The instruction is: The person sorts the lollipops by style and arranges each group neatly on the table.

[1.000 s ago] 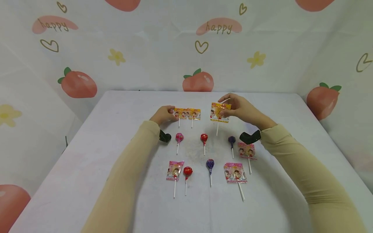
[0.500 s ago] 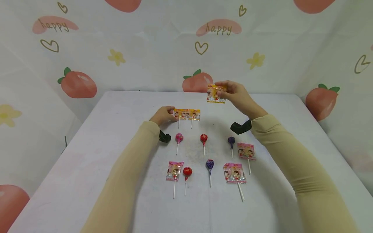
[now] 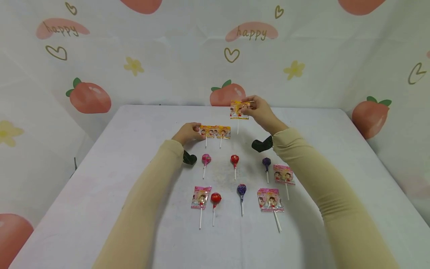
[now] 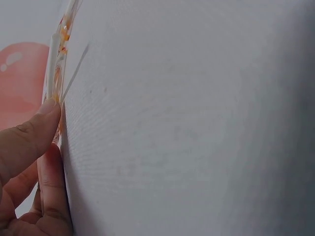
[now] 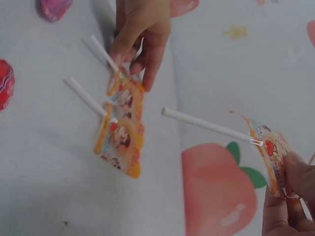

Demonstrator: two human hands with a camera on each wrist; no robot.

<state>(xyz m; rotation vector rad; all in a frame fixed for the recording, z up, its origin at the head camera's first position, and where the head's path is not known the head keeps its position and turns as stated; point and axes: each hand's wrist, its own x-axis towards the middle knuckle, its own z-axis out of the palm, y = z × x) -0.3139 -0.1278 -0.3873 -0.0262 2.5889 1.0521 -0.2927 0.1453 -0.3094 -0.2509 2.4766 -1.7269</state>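
Observation:
At the back of the table, my left hand (image 3: 189,133) pinches the left edge of a lollipop in an orange wrapper (image 3: 206,131). A second orange-wrapped lollipop (image 3: 223,132) lies right beside it, both sticks pointing toward me. My right hand (image 3: 263,115) holds a third orange-wrapped lollipop (image 3: 235,109) in the air, behind and to the right of that pair. Its white stick (image 5: 211,127) hangs down. In the right wrist view, thumb and fingers grip the wrapper (image 5: 273,152) by one side. The left wrist view shows the left thumb (image 4: 42,125) against the wrapper and stick.
Nearer me lie a pink ball lollipop (image 3: 206,159), red ones (image 3: 234,159) (image 3: 216,198) and purple ones (image 3: 266,161) (image 3: 241,189). Pink-wrapped lollipops (image 3: 201,197) (image 3: 270,200) (image 3: 284,174) lie at front and right. A printed cloth (image 3: 168,74) hangs behind the white table (image 3: 134,149).
My right hand has lifted its orange-wrapped lollipop, then carried it left and slightly down, toward the pair on the table. The left hand stays where it was.

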